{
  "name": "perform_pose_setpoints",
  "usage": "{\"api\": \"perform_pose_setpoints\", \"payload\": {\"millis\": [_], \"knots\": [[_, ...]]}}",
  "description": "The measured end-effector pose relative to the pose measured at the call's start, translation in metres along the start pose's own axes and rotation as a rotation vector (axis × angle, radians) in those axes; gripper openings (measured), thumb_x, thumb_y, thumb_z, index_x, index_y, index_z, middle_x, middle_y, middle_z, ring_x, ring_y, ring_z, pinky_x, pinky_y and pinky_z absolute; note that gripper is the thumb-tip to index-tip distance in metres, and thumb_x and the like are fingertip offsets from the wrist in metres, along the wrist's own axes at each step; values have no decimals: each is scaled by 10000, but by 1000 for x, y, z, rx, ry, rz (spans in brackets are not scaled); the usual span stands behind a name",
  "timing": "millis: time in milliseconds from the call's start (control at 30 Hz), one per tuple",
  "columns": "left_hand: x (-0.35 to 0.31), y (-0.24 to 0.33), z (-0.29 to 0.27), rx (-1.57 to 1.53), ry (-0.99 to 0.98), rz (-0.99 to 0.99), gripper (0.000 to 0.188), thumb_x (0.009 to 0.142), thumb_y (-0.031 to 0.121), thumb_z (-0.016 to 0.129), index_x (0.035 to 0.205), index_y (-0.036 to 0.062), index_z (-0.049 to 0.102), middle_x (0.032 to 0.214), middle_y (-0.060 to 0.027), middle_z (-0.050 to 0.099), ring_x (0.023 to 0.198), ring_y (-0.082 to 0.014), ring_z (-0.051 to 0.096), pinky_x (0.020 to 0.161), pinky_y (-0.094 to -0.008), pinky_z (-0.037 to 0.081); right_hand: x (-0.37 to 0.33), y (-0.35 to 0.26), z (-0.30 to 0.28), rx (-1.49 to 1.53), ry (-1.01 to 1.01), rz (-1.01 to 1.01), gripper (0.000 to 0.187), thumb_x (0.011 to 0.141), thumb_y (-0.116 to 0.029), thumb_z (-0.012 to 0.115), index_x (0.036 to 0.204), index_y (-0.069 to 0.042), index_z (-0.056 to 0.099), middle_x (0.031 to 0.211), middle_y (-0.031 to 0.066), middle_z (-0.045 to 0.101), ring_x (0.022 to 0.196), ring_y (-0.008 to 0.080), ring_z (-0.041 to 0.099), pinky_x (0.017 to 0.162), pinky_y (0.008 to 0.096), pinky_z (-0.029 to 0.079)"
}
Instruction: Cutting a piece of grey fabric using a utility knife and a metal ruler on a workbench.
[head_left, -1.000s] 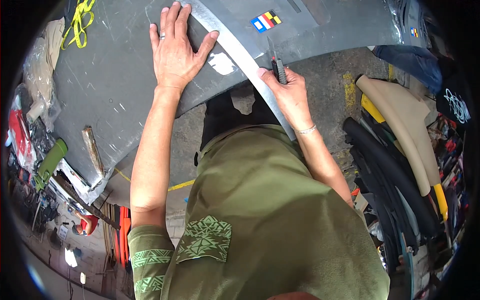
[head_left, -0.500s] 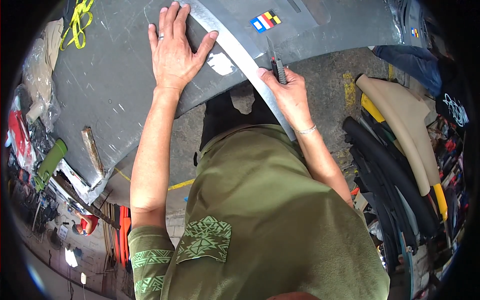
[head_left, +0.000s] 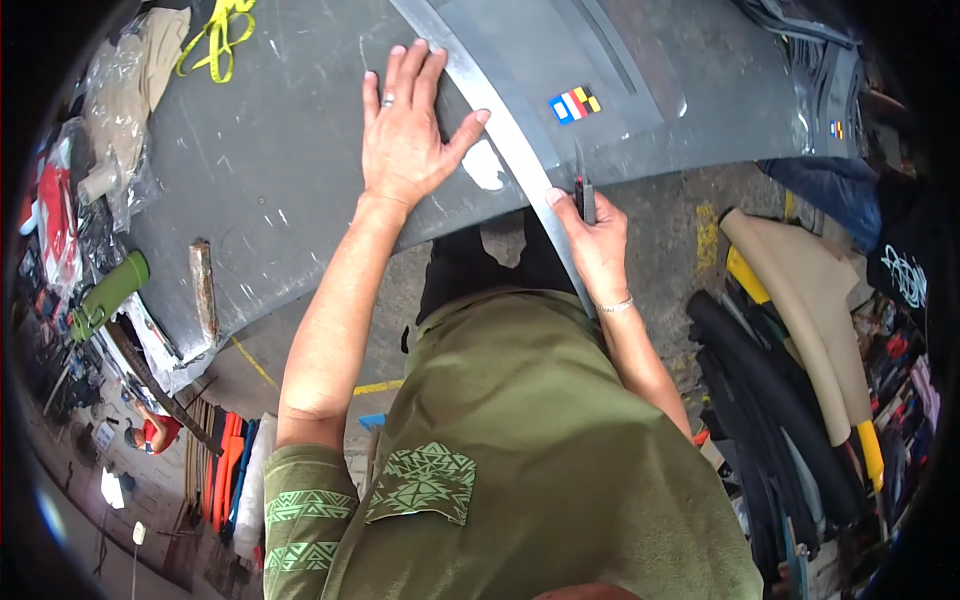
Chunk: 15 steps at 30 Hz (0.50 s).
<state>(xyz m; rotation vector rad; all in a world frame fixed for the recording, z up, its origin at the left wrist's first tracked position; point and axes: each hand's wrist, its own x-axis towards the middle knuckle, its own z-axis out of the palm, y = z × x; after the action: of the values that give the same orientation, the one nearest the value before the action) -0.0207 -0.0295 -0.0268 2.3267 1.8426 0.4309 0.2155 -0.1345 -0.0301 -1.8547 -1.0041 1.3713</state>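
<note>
A long metal straightedge [head_left: 500,130] lies on the dark worktable [head_left: 290,170], its near end hanging past the edge toward my shirt. My left hand [head_left: 408,150] rests flat with fingers spread, its index fingertip and thumb at the straightedge's left side. My right hand [head_left: 597,245] grips a dark utility knife [head_left: 587,203], blade pointing away from me, while its thumb touches the straightedge. To the right of the metal lies a smooth grey sheet [head_left: 530,60] with a colourful flag-patterned patch [head_left: 574,105]. A white spot [head_left: 484,165] shows on the table beside my left thumb.
A yellow strap [head_left: 222,40] lies at the far left, with a worn stick [head_left: 204,290] near the table's left edge. Clear plastic bags [head_left: 120,130] bulge beyond. Rolls of beige [head_left: 790,300] and black material [head_left: 760,390] stand at right, near a person's jeans [head_left: 825,195].
The whole view has shifted, so table, straightedge and hands appear lower and farther right. Both hands keep nearly the same places along the straightedge, and the knife stays in my right hand.
</note>
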Motion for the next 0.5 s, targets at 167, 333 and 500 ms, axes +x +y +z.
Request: {"api": "perform_pose_setpoints", "payload": {"millis": [167, 333, 500], "knots": [[0, 1, -3, -11, -5, -17, 822, 906, 626, 630, 1489, 77, 445, 1588, -115, 394, 1518, -340, 303, 1227, -614, 197, -1, -4, 2, 87, -1, 11, 276, 930, -193, 783, 743, -48, 641, 690, -109, 510, 646, 17, 410, 567, 229, 355], [-1, 2, -5, -30, -33, -31, 835, 916, 608, 637, 1518, 78, 403, 1608, -126, 375, 1535, -341, 273, 1239, -598, 163, -1, -3, -1, 56, -22, 12, 248, 935, -219, 781, 881, 19, 735, 681, -83, 578, 648, 24, 472, 576, 237, 412], [-1, 2, -4, -22, -11, -33, 818, 903, 630, 630, 1490, 89, 451, 1606, -107, 377, 1523, -342, 299, 1234, -603, 192, -2, -8, -1, 64, -22, 25, 258, 935, -226, 783, 873, 19, 734, 680, -84, 574, 646, 24, 470, 572, 237, 408]]}}
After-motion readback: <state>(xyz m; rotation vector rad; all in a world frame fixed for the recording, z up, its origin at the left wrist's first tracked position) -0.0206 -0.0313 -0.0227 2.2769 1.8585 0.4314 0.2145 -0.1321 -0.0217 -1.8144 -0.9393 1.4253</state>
